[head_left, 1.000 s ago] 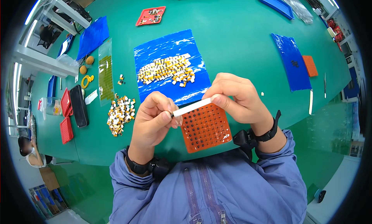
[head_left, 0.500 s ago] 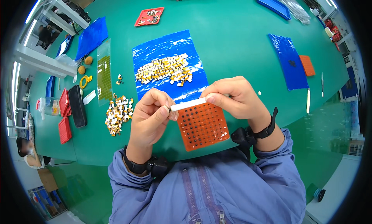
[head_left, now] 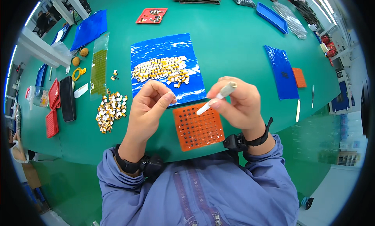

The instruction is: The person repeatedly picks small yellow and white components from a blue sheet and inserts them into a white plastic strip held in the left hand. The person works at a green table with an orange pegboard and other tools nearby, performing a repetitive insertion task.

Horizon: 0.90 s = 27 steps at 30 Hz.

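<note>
Pinched in my right hand (head_left: pixel 241 104) is a slim white stick (head_left: pixel 204 108) with a beige wrapped end. It slants, its narrow tip over the orange tray (head_left: pixel 188 146). That square tray has rows of holes, several filled with small black round pieces, mostly on its left side. My left hand (head_left: pixel 146 108) is closed, thumb against forefinger, left of the tray; what it pinches is too small to make out. Beyond my hands, a blue plastic sheet (head_left: pixel 156 45) bears many small white-and-amber pieces (head_left: pixel 160 69). Another heap of such pieces (head_left: pixel 111 110) lies left of my left hand.
At left are a black case (head_left: pixel 68 99), red trays (head_left: pixel 52 123), yellow scissors (head_left: pixel 78 73) and a strip of green-amber parts (head_left: pixel 99 71). A red tray (head_left: pixel 142 18) stands farther back. At right lie a blue sheet (head_left: pixel 279 69), an orange tray (head_left: pixel 299 77) and tweezers (head_left: pixel 312 96).
My hands have moved apart. The white stick, earlier level between both hands, is now only in my right hand and tipped downward over the tray. The whole view has shifted slightly.
</note>
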### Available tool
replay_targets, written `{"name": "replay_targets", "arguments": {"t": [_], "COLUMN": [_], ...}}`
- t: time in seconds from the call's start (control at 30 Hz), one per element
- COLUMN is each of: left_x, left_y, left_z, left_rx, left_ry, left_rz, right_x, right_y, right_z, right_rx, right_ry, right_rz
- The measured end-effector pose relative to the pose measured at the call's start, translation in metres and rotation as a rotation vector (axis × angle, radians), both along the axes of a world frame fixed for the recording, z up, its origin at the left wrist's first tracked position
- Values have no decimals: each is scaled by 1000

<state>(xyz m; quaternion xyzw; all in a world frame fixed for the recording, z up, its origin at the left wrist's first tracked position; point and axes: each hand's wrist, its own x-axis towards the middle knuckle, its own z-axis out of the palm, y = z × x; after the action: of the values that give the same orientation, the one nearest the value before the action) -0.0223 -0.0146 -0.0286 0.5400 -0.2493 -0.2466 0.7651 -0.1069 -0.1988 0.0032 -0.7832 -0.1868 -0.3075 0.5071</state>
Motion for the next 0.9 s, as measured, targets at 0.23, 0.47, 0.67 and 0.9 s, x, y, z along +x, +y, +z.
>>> {"name": "replay_targets", "arguments": {"t": [0.23,0.47,0.67,0.9], "left_x": [-1,1,4,29], "left_y": [-2,-2,0,49], "left_z": [-2,-4,-1,6], "left_rx": [132,139,149,480], "left_ry": [-51,-38,-103,-230], "left_rz": [-47,-92,40,272], "right_x": [2,3,2,12], "right_y": [11,11,5,-32], "right_z": [1,0,-10,-25], "right_rx": [-179,-221,200,736], "right_ry": [34,40,125,195], "right_rz": [-45,-40,-26,-50]}}
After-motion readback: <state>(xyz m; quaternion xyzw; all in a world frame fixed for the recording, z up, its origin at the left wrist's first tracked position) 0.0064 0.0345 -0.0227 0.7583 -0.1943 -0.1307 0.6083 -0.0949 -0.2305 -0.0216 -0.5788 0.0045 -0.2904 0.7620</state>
